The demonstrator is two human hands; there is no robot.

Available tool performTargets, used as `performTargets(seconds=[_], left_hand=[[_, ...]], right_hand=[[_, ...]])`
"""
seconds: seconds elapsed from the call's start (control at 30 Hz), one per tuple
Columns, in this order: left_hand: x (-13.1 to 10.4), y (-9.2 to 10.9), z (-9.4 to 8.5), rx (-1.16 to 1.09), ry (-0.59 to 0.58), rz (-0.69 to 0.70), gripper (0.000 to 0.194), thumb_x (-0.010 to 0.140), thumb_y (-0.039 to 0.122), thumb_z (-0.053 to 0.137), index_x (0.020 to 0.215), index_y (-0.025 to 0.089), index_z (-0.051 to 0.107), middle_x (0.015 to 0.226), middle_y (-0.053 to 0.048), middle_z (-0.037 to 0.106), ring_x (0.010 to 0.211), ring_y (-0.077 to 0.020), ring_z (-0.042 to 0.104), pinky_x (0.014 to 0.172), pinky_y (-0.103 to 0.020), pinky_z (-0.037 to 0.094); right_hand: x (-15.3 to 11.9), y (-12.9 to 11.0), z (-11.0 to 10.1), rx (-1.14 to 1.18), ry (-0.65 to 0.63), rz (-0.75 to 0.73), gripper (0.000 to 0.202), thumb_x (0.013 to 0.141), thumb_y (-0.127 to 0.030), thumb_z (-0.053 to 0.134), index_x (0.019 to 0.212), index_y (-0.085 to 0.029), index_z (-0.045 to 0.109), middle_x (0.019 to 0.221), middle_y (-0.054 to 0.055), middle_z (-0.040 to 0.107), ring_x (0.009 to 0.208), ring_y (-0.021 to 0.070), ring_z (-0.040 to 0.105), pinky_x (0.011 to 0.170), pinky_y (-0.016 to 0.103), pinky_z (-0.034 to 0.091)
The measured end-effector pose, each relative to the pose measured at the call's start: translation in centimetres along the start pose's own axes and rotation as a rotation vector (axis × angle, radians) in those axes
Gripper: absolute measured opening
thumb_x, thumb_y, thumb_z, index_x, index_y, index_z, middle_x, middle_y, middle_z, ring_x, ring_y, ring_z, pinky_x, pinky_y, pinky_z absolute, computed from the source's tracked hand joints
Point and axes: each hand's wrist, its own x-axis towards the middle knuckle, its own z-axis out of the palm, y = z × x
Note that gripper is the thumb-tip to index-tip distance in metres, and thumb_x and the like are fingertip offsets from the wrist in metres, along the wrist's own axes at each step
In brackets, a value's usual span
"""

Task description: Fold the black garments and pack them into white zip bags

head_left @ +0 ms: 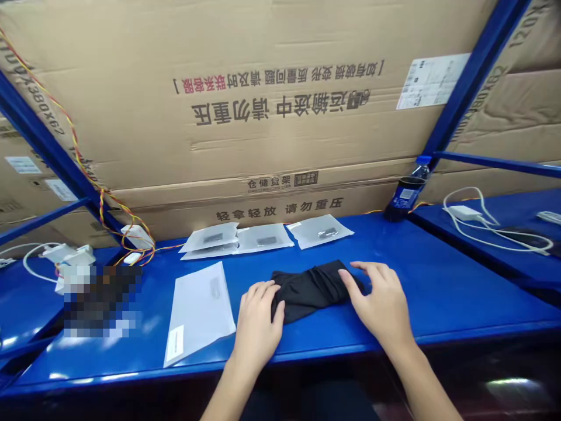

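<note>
A folded, wrinkled black cloth (311, 289) lies on the blue shelf (460, 280). My left hand (259, 318) rests at the cloth's left end, thumb apart from the fingers, which partly cover its edge. At the right end is my right hand (381, 298), its thumb and fingers spread, with the thumb at the cloth's edge. To the left of my left hand lies a frosted zip bag (199, 310) with a white label.
Frosted bags with small dark items (265, 238) lie along the back, before a large cardboard box (280, 146). A dark drink bottle (404, 196) stands back right. Chargers and cables (138, 237) sit left; a white cable (499, 234) lies right.
</note>
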Motion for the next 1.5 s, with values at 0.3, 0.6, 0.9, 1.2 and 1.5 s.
performTargets(seconds=[0.3,0.6,0.9,1.2,1.5], left_hand=[[-0.3,-1.2,-0.4,0.075,0.014,0.001,0.029,0.099,0.023,0.052,0.121,0.022,0.071,0.132,-0.011,0.073,0.132,-0.0344,0.062,0.107,-0.055,0.054],[-0.6,-5.0,-3.0,0.141,0.08,-0.058,0.031,0.097,0.02,0.049,0.119,0.02,0.071,0.129,-0.011,0.076,0.124,-0.0334,0.068,0.102,-0.053,0.057],[3.1,-5.0,-3.6,0.092,0.083,0.019,0.014,0.097,0.032,0.064,0.093,0.021,0.073,0.099,-0.009,0.079,0.098,-0.0336,0.069,0.087,-0.05,0.058],[0.9,-4.1,-6.6,-0.215,0.124,0.202,0.012,0.102,0.023,0.06,0.098,0.024,0.072,0.106,-0.005,0.081,0.105,-0.023,0.074,0.095,-0.039,0.062],[-4.9,-2.0,-8.5,-0.035,0.011,0.39,0.028,0.09,0.003,0.05,0.092,0.025,0.068,0.089,-0.002,0.079,0.1,-0.0231,0.075,0.096,-0.039,0.062]], right_hand=[[-0.3,-2.6,0.2,0.172,-0.174,-0.106,0.041,0.103,-0.056,0.051,0.112,-0.022,0.073,0.11,0.011,0.079,0.102,0.0318,0.073,0.091,0.045,0.056],[1.3,4.6,-1.8,-0.002,-0.085,0.268,0.053,0.092,-0.064,0.05,0.108,-0.02,0.075,0.101,0.015,0.08,0.096,0.0373,0.072,0.083,0.051,0.055],[4.3,4.0,0.7,0.216,-0.187,0.246,0.053,0.076,-0.066,0.07,0.1,-0.019,0.077,0.088,0.011,0.076,0.082,0.0318,0.071,0.078,0.047,0.058],[2.3,4.9,-3.7,0.516,-0.151,0.163,0.038,0.087,-0.06,0.073,0.104,-0.025,0.076,0.117,0.009,0.078,0.108,0.0309,0.074,0.096,0.044,0.061],[-4.4,8.2,-9.7,0.265,-0.563,-0.145,0.015,0.09,-0.032,0.064,0.097,-0.031,0.077,0.133,0.008,0.075,0.138,0.0382,0.06,0.107,0.056,0.058]])
